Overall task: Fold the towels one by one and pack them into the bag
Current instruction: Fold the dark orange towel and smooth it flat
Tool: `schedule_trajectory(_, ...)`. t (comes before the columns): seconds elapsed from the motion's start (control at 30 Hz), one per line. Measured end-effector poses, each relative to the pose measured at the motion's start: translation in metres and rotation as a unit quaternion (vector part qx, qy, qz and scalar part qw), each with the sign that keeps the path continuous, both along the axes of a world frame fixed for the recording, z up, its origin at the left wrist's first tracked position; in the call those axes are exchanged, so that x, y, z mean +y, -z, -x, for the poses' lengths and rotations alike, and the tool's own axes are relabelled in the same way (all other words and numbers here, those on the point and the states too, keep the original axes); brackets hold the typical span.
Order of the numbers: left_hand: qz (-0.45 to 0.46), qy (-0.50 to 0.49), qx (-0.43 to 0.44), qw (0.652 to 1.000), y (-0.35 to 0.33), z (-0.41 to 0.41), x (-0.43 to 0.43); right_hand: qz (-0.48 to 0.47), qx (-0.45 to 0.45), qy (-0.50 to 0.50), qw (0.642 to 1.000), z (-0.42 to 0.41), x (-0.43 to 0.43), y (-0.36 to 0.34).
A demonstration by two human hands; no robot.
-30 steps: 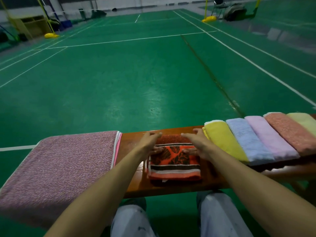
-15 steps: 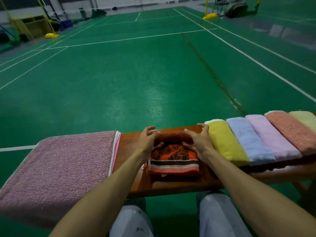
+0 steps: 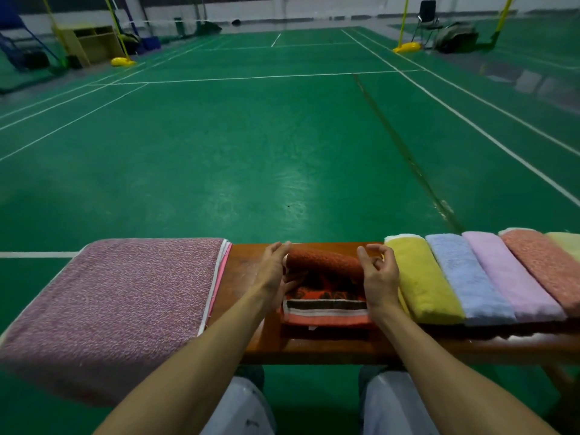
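We look across a green court floor (image 3: 282,136) marked with white lines. Nearest us a brown wooden bench (image 3: 314,350) runs from side to side under both arms.

Outward of the left grip (image 3: 276,274), covering that end of the bench, lies a broad flat mauve speckled cloth (image 3: 119,302) with white and pink edging. We cannot tell whether it is a bag, nor whether it holds anything.

Outward of the right grip (image 3: 378,277), five rolled towels lie side by side, each touching the next: a yellow towel (image 3: 420,284) just beside that grip, then a blue towel (image 3: 464,277), a lilac towel (image 3: 508,277), a salmon towel (image 3: 546,268) and a pale green towel (image 3: 568,246) cut off by the frame edge.

Between the two grips the orange patterned towel (image 3: 326,312) rests on the bench. Its far part is curled over into a rust-coloured roll, and its near edge, striped white, dark and orange, lies flat.

The left grip is spread, fingers fairly straight against the roll's left end, with the thumb on the patterned face. The right grip sits at the roll's right end with its fingers curled; we cannot tell whether it pinches the cloth.

A small white tag (image 3: 310,327) pokes out from the towel's near edge, too small to read.
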State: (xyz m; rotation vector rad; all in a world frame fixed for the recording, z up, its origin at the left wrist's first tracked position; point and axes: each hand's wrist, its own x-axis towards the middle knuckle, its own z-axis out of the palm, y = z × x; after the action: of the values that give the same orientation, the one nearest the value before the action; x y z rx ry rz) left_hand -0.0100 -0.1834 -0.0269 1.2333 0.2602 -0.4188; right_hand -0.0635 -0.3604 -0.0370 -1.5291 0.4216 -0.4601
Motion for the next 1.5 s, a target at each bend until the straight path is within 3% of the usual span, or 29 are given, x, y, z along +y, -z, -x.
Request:
schedule_trajectory(0.27,-0.069,-0.071,-0.045,0.994,0.002,0.005,0.004,0.056,0.029,-0.012,0.998,-0.002,-0.008,-0.003)
schedule_trajectory(0.47,-0.172,-0.016,-0.164,0.971,0.005,0.02,0.011,0.07,0.086,-0.055,0.992,0.008,-0.019,-0.006)
schedule_trajectory(0.77,-0.194,0.107,-0.149,0.964,0.009,0.038,0.03,0.136,0.113,-0.116,0.977,0.026,-0.023,-0.009)
schedule_trajectory(1.07,-0.273,0.109,-0.192,0.936,0.008,0.043,0.028,0.175,0.12,-0.162,0.964,0.036,-0.021,-0.017)
schedule_trajectory(1.17,-0.325,0.146,-0.229,0.906,0.01,0.044,0.029,0.244,0.136,-0.21,0.937,0.038,-0.022,-0.016)
schedule_trajectory(1.33,-0.47,0.221,-0.299,0.8,0.004,0.047,0.021,0.338,0.146,-0.263,0.892,0.038,-0.016,-0.014)
schedule_trajectory(1.43,-0.613,0.245,-0.335,0.672,-0.002,0.048,0.017,0.356,0.166,-0.281,0.876,0.041,-0.014,-0.011)
schedule_trajectory(1.47,-0.632,0.24,-0.355,0.645,-0.006,0.046,0.015,0.36,0.169,-0.283,0.873,0.041,-0.013,-0.01)
schedule_trajectory(1.5,-0.626,0.239,-0.375,0.64,-0.009,0.045,0.01,0.363,0.17,-0.283,0.871,0.041,-0.012,-0.01)
